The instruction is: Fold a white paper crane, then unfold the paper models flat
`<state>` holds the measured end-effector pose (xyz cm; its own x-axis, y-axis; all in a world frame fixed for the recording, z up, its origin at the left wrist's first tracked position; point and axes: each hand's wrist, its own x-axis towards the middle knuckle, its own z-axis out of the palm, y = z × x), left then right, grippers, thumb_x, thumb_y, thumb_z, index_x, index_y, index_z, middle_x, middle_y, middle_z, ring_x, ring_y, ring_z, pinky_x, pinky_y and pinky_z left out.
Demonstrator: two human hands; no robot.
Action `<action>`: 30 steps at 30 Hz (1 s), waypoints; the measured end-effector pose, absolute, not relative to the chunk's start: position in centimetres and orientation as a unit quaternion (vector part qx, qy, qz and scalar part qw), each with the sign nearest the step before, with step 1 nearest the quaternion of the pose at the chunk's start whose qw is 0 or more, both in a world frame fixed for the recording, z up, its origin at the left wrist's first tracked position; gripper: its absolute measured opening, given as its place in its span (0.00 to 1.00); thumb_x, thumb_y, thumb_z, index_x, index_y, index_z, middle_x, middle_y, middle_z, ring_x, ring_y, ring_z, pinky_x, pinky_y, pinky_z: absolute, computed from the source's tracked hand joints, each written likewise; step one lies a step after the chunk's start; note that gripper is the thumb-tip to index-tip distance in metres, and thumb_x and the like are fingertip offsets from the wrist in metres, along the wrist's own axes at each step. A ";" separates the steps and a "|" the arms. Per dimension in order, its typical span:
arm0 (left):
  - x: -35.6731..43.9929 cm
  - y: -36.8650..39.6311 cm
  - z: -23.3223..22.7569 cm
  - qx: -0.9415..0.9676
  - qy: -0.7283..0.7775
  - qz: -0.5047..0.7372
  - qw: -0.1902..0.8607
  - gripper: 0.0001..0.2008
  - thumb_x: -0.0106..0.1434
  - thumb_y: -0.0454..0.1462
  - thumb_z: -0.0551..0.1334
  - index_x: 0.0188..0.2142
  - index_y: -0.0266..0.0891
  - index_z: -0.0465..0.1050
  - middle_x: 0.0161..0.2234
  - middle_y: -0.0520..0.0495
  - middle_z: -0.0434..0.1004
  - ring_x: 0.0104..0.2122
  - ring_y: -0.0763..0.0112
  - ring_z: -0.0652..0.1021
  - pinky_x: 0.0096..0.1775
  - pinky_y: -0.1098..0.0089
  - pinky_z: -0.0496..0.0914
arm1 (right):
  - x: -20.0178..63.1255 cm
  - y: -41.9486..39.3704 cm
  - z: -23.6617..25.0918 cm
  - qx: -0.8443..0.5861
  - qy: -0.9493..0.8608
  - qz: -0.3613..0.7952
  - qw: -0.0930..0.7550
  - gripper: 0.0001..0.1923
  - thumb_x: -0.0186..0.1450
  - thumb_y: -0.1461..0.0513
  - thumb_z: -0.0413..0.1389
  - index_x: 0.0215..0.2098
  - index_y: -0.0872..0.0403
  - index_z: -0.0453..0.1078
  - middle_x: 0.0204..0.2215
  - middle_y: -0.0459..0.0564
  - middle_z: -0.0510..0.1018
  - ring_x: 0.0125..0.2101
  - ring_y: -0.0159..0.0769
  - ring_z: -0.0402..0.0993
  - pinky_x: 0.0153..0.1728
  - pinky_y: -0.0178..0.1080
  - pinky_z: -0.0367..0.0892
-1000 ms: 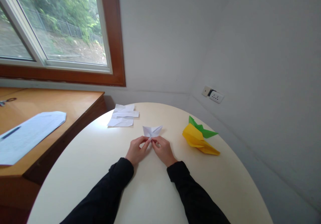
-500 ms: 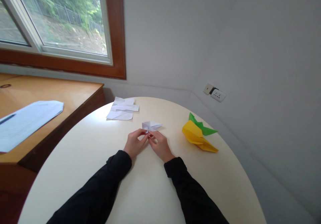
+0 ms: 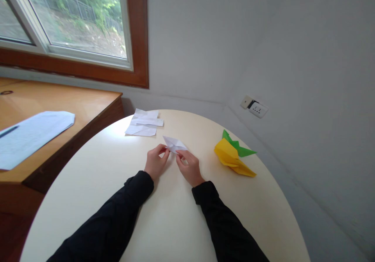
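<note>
A small folded white paper with pointed ends is held just above the round table, between my two hands. My left hand pinches its near left edge with thumb and forefinger. On the other side, my right hand grips the near right edge between thumb and fingertips. Its far side stays uncovered and points away from me. To the right lie a yellow folded paper shape and a green folded paper shape, the green one partly behind the yellow.
Several white paper pieces lie at the far left of the round white table. A wooden desk on the left bears white sheets and a pen. A wall socket sits beyond the table.
My hands have moved apart, and the folded white paper has turned between them, its far left tip now pointing up and away. The camera view has shifted slightly.
</note>
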<state>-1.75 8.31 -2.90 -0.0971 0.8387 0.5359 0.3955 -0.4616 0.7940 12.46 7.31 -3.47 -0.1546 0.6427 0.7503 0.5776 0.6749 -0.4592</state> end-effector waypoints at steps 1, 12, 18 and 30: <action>-1.8 8.4 -2.9 0.634 0.484 0.569 0.201 0.04 0.56 0.37 0.58 0.26 0.38 0.68 0.25 0.49 0.78 0.28 0.69 0.79 0.34 0.70 0.73 | 12.5 7.3 -3.5 -0.417 -0.738 0.020 0.530 0.08 0.62 0.65 0.50 0.37 0.52 0.69 0.24 0.46 0.73 0.24 0.32 0.68 0.31 0.36 0.68; -2.0 8.4 -3.1 0.663 0.485 0.548 0.154 0.05 0.58 0.37 0.57 0.29 0.39 0.71 0.26 0.49 0.78 0.27 0.69 0.79 0.33 0.70 0.72 | 12.6 7.7 -3.6 -0.492 -0.708 0.077 0.501 0.22 0.57 0.63 0.56 0.49 0.51 0.61 0.31 0.46 0.68 0.30 0.33 0.66 0.27 0.34 0.66; -2.0 8.5 -3.4 0.678 0.473 0.549 0.123 0.06 0.57 0.35 0.57 0.32 0.39 0.72 0.29 0.47 0.79 0.29 0.69 0.78 0.35 0.69 0.72 | 12.5 7.7 -3.3 -0.467 -0.735 0.081 0.485 0.12 0.60 0.67 0.51 0.41 0.53 0.70 0.32 0.50 0.72 0.27 0.33 0.68 0.26 0.34 0.68; -2.1 8.6 -3.1 0.632 0.484 0.579 0.176 0.06 0.58 0.36 0.56 0.35 0.39 0.70 0.33 0.47 0.79 0.34 0.68 0.79 0.39 0.68 0.72 | 12.5 7.9 -3.4 -0.451 -0.728 0.049 0.514 0.12 0.59 0.68 0.49 0.37 0.53 0.72 0.30 0.51 0.74 0.31 0.35 0.72 0.33 0.37 0.71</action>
<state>-2.06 8.59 -3.08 -0.1400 0.8154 0.5617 0.4087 -0.4691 0.7829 12.53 7.90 -3.45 -0.0633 0.7066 0.7048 0.6066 0.5880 -0.5350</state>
